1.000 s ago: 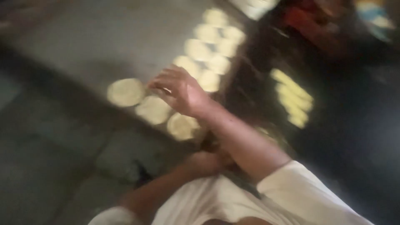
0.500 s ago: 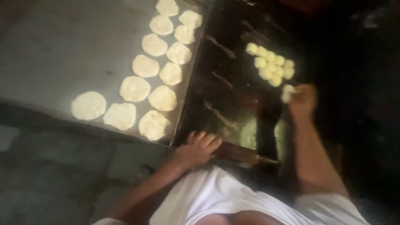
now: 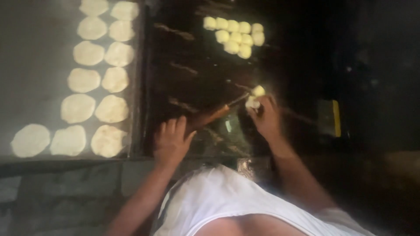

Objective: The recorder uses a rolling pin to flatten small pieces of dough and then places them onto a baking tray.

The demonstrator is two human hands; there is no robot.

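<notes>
Pinching a small dough ball (image 3: 252, 103) in our right hand (image 3: 265, 119), grip clenched round it, over the dark desk (image 3: 192, 52). Our left hand (image 3: 171, 140) lies open, fingers loose, touching the rolling pin (image 3: 211, 118). More dough balls (image 3: 235, 36) sit further back; flattened rounds (image 3: 94, 78) fill the griddle (image 3: 35, 57) on the left.

Flatbread kitchen: griddle (image 3: 39, 57), dough rounds (image 3: 83, 80)

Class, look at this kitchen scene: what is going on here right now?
A person in a white top leans over a dark work surface. The right hand holds a small dough ball, with another ball just beyond it. The left hand rests on one end of a wooden rolling pin. More dough balls sit clustered farther off, and flattened dough rounds lie in rows on the grey slab.
</notes>
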